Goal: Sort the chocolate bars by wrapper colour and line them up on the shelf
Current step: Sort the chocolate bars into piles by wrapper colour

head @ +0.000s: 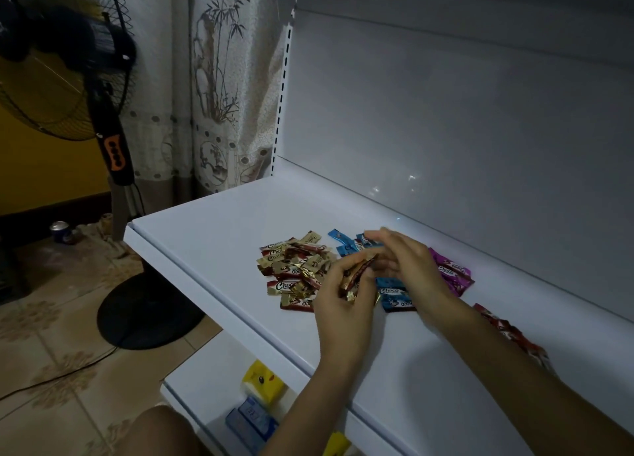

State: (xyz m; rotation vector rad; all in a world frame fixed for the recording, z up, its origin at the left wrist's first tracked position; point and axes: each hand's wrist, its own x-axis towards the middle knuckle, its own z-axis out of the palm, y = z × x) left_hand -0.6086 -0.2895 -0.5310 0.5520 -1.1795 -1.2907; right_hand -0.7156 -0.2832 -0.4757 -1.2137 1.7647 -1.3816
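Red-gold bars (358,274) bunched in left hand (339,301), long axes aimed at right hand (408,266), fingers relaxed, empty, just beside; matching pile (291,270) lies leftward, nearer left hand.

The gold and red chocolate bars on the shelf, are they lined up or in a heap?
In a heap: the gold and red bars overlap at mixed angles on the shelf.

The right grip (403,263), its fingertips (385,231) blurred, covers parts of the blue bars (394,300) and purple bars (453,273). The left grip (343,297) hides most of the held bars (358,273), so their count is unclear. The right forearm (497,373) overlaps the red bars (507,328). The fan (51,78) is cut off at the left edge.
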